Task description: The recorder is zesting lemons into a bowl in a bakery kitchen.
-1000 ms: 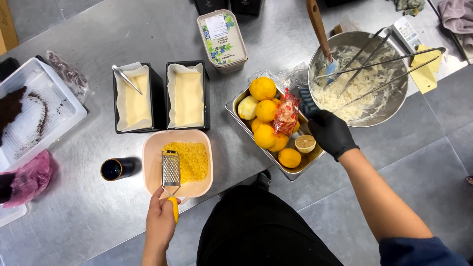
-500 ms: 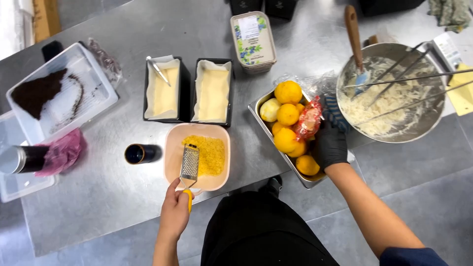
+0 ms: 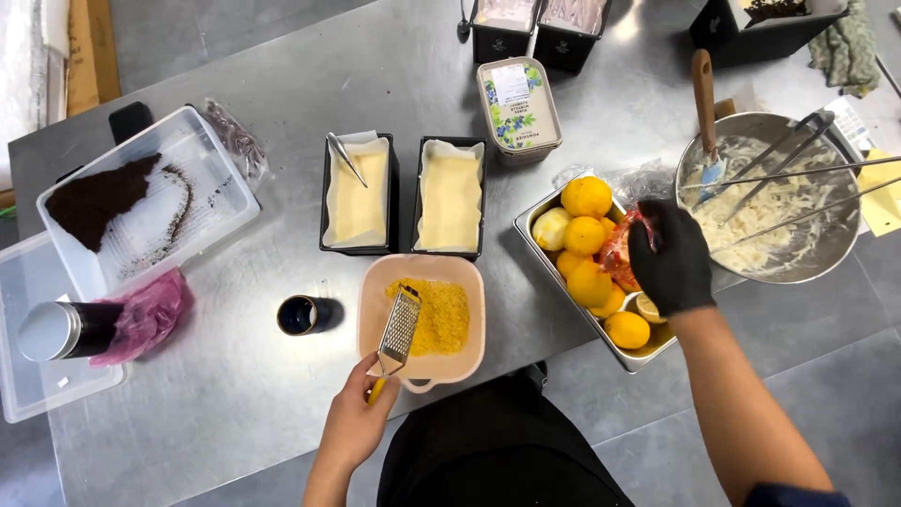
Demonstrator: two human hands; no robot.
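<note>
My left hand [image 3: 358, 413], bare, grips the yellow handle of a small metal grater [image 3: 398, 330], whose blade leans over a pale pink bowl [image 3: 375, 282] holding a heap of yellow zest [image 3: 441, 317]. My right hand [image 3: 670, 259] wears a black glove and reaches into a steel tray [image 3: 531, 228] of oranges [image 3: 586, 198] and lemons. Its fingers close on a red net bag [image 3: 618, 255] lying among the fruit. A cut citrus half [image 3: 648, 307] lies just below the glove.
Two black loaf tins lined with paper and filled with batter [image 3: 359, 191] [image 3: 450, 195] stand behind the bowl. At right sits a steel mixing bowl [image 3: 826, 253] with whisks and a wooden-handled spatula [image 3: 705, 101]. A small dark cup [image 3: 300, 315], a plastic tub [image 3: 517, 105] and clear plastic boxes [image 3: 202, 155] are around.
My right hand has gone deeper into the fruit tray and closed on the red net bag. The view has shifted, and the grater stays over the pink bowl.
</note>
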